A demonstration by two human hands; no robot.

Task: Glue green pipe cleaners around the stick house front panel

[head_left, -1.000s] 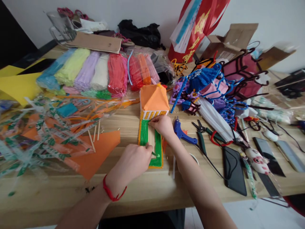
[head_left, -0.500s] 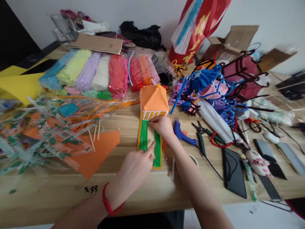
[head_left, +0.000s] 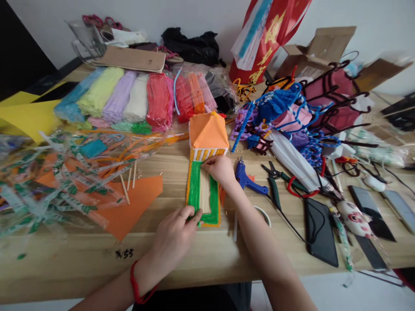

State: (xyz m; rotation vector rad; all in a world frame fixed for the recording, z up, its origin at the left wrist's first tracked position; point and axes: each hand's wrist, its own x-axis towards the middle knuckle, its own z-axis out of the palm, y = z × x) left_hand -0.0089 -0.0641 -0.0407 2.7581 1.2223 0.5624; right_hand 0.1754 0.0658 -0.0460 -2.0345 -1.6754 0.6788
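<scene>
A small house model with an orange peaked roof and a yellow-and-white striped front stands on the table. From its front a green base with orange edging runs toward me. A strip of thin wooden sticks lies lengthwise along the base. My right hand is closed in a pinch at the strip's far end, beside the striped front; anything between the fingertips is hidden. At the near end, my left hand has curled fingers, with index finger and thumb together at the sticks' ends and the base's corner.
Just right of my right hand lie a blue glue gun and pliers. Phones and pipe-cleaner models fill the right side. Plastic wrappers and orange sheet lie left, packed pipe-cleaner bundles behind.
My left hand has slid toward me, from pressing a finger on the middle of the stick strip to its near end. My right hand stays at the far end.
</scene>
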